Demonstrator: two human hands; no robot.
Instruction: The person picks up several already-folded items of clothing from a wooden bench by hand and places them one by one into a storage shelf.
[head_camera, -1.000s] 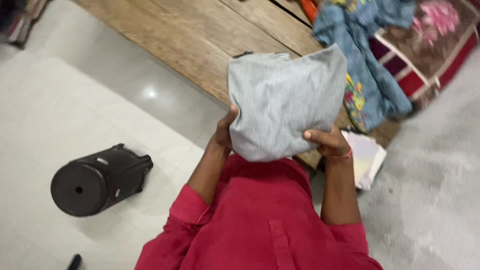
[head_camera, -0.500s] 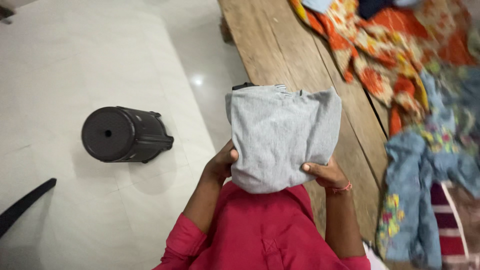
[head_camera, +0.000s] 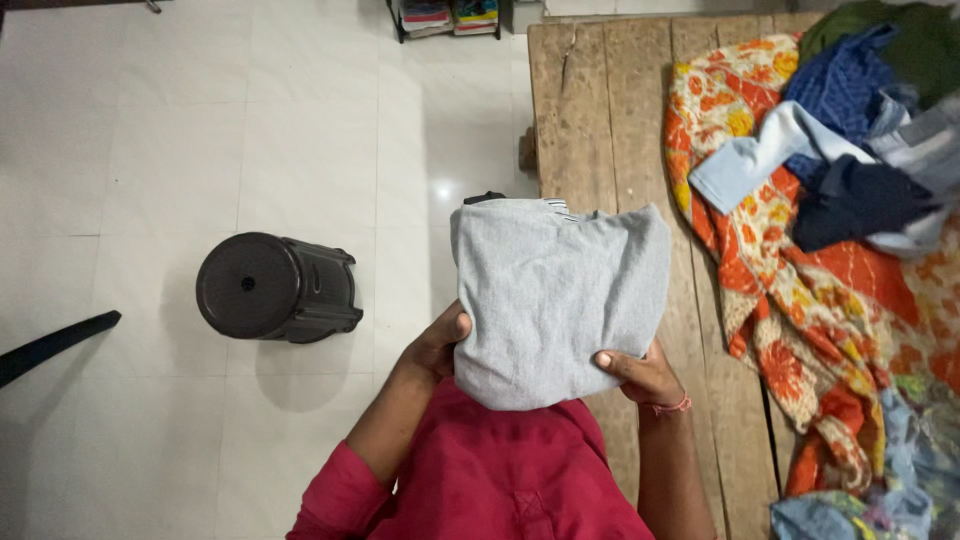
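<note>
Item: folded grey garment (head_camera: 560, 300), soft knit, squared into a neat packet with a dark collar edge and a pale striped edge showing at its top. You hold it up in front of your chest, above the red shirt (head_camera: 500, 480) you wear. It hangs partly over the white tiled floor (head_camera: 200, 130) and partly over the near edge of the wooden worktop (head_camera: 600, 110); whether it touches the planks cannot be told.

Left hand (head_camera: 435, 345): grip closed on the garment's lower left edge, thumb laid over the front of the cloth, the other fingers hidden behind it.

Right hand (head_camera: 640, 372): grip closed on the lower right corner, thumb pressed flat across the front, fingers tucked underneath out of sight. A red thread band (head_camera: 675, 405) sits on that wrist.

Surroundings:
- Orange floral cloth (head_camera: 780, 300), spread along the right side of the worktop, well apart from the garment.
- Heap of unfolded clothes (head_camera: 850, 150) on the floral cloth at the far right: dark blue, pale blue, green and grey pieces lying over one another.
- Black plastic stool (head_camera: 275, 288), tipped on its side on the floor to your left.
- Dark strap-like object (head_camera: 55, 345) at the left edge; its kind cannot be told.
- Low shelf with stacked items (head_camera: 450, 15) at the far wall.
</note>
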